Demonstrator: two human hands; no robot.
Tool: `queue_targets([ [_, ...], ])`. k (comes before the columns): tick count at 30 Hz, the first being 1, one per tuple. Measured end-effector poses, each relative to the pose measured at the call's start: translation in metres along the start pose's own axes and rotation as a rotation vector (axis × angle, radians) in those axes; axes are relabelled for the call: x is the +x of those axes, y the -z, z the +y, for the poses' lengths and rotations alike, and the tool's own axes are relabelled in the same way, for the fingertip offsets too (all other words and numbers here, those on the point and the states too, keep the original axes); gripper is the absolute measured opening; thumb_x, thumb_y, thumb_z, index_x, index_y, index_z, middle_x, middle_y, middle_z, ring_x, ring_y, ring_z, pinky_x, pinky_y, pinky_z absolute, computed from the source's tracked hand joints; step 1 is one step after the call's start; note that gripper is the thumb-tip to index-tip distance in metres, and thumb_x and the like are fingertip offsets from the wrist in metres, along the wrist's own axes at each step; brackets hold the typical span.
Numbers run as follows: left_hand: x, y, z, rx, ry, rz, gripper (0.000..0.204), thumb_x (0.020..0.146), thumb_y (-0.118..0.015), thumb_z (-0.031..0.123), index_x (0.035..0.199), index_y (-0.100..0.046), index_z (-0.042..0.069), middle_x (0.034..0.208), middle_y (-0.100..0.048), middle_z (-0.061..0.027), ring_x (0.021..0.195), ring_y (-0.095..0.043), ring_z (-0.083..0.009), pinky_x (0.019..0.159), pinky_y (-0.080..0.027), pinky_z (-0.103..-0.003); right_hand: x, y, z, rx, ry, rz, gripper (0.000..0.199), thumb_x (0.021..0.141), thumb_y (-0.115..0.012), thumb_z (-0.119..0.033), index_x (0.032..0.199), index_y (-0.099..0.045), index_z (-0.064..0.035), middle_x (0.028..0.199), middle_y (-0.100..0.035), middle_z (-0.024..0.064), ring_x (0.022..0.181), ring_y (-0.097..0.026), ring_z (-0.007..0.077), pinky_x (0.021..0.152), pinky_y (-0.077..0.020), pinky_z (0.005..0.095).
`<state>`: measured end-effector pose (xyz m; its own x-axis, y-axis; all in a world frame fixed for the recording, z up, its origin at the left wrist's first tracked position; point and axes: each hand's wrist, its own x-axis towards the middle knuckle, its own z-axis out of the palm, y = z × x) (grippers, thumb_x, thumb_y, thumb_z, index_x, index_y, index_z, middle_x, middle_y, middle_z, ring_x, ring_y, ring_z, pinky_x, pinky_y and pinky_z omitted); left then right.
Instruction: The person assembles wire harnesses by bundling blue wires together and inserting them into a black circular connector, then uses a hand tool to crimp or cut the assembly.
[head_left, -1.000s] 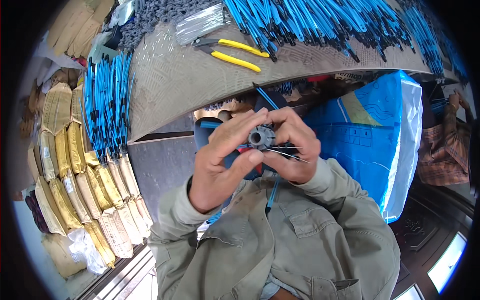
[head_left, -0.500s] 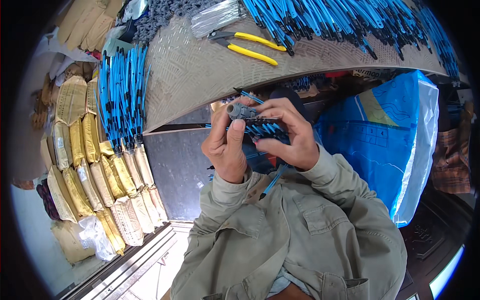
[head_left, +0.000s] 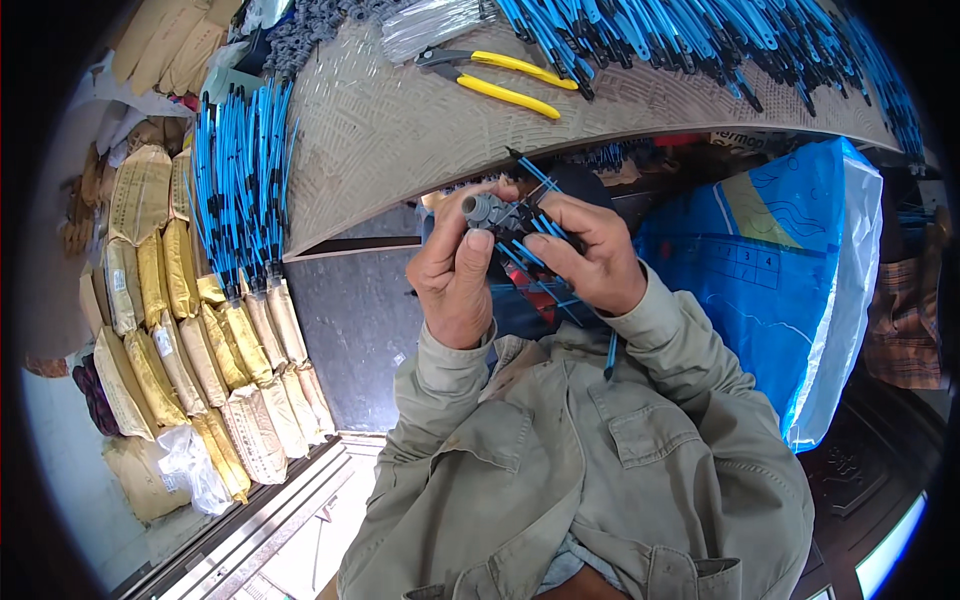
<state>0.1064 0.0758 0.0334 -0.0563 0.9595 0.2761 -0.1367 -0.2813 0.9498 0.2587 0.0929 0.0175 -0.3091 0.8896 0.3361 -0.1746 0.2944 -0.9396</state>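
My left hand (head_left: 452, 285) is closed round a grey plastic fitting (head_left: 483, 210) with a round hollow end, the thumb pressed on its near side. Close beside it, my right hand (head_left: 600, 258) pinches thin blue rods with black tips (head_left: 527, 252) against the fitting's right side. The rods stick out from there in several directions, one up toward the table edge and one down toward my jacket. My fingers hide where rods and fitting meet. Both hands are held in front of my chest, below the table edge.
On the table (head_left: 370, 130) lie yellow-handled pliers (head_left: 510, 85), a clear plastic bundle (head_left: 435, 30), grey fittings (head_left: 305, 40) and a pile of blue rods (head_left: 680, 40). More rods (head_left: 240, 190) stand at left beside stacked brown packets (head_left: 215, 355). A big blue bag (head_left: 740, 290) stands right.
My right hand has turned, its thumb now up near the fitting. The rods have swung from lying level to slanting down to the right. The fitting has tilted slightly.
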Motion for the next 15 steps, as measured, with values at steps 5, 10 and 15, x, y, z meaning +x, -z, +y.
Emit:
queue_targets([
  [5,-0.003,-0.008,-0.003,-0.054,0.023,0.005,0.032,0.087,-0.057,0.018,0.107,-0.057,-0.007,0.103,-0.059,-0.0099,0.1,-0.051,-0.0169,0.091,-0.037,-0.03,-0.004,0.002,0.008,-0.009,0.062,0.029,0.016,0.084,-0.057,-0.01,0.092,-0.057,0.0041,0.084,-0.055,0.0077,0.08,-0.052,0.0115,0.069,-0.0413,0.0247],
  [10,-0.009,-0.008,-0.003,-0.011,0.039,0.045,0.038,0.088,-0.056,0.017,0.114,-0.048,-0.01,0.112,-0.055,-0.0162,0.102,-0.053,-0.0201,0.091,-0.039,-0.031,-0.01,-0.01,0.004,0.022,-0.043,0.064,0.018,0.081,-0.06,-0.005,0.096,-0.058,0.0039,0.093,-0.059,0.0102,0.088,-0.055,0.0146,0.075,-0.0433,0.026],
  [15,-0.01,-0.002,-0.005,-0.15,0.102,0.029,0.04,0.086,-0.059,0.018,0.114,-0.048,-0.009,0.111,-0.055,-0.0155,0.101,-0.053,-0.0191,0.09,-0.04,-0.031,-0.024,-0.02,0.019,-0.094,0.198,0.327,0.023,0.077,-0.065,-0.001,0.099,-0.059,0.003,0.091,-0.061,0.0117,0.082,-0.058,0.02,0.072,-0.0456,0.0285],
])
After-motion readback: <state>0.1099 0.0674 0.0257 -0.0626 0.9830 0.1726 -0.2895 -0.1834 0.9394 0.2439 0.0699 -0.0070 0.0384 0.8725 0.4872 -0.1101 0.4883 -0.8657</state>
